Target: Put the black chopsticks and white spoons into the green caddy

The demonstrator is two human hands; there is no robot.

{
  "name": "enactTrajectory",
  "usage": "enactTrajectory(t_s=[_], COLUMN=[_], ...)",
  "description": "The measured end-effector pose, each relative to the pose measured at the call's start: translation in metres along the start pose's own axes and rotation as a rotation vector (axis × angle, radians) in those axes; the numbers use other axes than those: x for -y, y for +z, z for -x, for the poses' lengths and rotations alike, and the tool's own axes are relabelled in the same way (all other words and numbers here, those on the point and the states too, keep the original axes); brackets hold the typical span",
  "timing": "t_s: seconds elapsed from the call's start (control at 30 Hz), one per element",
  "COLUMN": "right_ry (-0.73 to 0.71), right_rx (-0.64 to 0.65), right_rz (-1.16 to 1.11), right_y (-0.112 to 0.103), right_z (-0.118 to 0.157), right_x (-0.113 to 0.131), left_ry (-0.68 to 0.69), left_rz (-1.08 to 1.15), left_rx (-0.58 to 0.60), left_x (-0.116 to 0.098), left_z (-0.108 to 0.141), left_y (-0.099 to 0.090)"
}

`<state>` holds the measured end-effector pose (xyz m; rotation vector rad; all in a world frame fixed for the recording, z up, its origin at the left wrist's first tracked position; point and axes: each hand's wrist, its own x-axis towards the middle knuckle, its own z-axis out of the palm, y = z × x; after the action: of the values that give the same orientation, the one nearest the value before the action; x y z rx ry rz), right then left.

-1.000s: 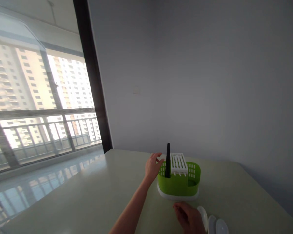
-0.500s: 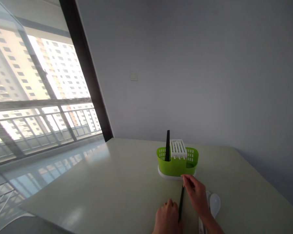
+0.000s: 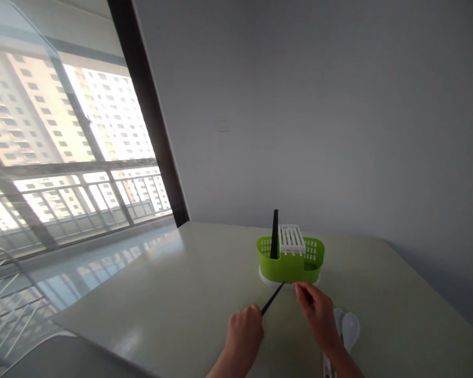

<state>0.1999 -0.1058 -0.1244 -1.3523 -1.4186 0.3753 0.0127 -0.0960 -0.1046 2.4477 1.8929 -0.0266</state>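
My left hand (image 3: 245, 333) is closed around black chopsticks (image 3: 273, 299), whose thin ends point up and right toward the basket. My right hand (image 3: 316, 314) hovers just right of them, its thumb and fingertips pinched together with nothing visible between them. Beyond both hands stands a green cutlery basket (image 3: 286, 270) with a white base and a white slatted rack (image 3: 292, 239) across its middle. More black chopsticks (image 3: 275, 234) lean upright in the basket's left compartment. White spoons (image 3: 350, 329) lie on the table beside my right forearm, partly hidden by it.
The pale table (image 3: 173, 304) runs back to a grey wall (image 3: 299, 115). A grey chair back (image 3: 67, 359) sits at the near left edge. Large windows (image 3: 82, 136) with a railing fill the left side.
My left hand has moved left with the chopsticks, which now slant more. Their ends have left my right fingertips, and my right hand has barely moved. The view has shifted slightly.
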Motion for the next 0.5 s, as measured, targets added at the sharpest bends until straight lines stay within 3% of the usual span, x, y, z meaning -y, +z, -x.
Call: enactTrajectory(t_s=[0.13, 0.23, 0.4, 0.5], right_ry=[0.004, -0.060, -0.173, -0.209], right_rx=[0.254, 0.459, 0.509, 0.491], right_rz=[0.007, 0.035, 0.165, 0.212], right_y=[0.013, 0.028, 0.038, 0.035], right_z=[0.007, 0.019, 0.029, 0.026], right_x=[0.002, 0.002, 0.004, 0.004], left_ry=[-0.013, 0.045, 0.155, 0.223], left_rz=[0.254, 0.539, 0.914, 1.034], left_rx=[-0.157, -0.263, -0.403, -0.402], left_x=[0.013, 0.007, -0.014, -0.019], left_z=[0.001, 0.001, 0.003, 0.003], left_y=[-0.028, -0.037, -0.026, -0.021])
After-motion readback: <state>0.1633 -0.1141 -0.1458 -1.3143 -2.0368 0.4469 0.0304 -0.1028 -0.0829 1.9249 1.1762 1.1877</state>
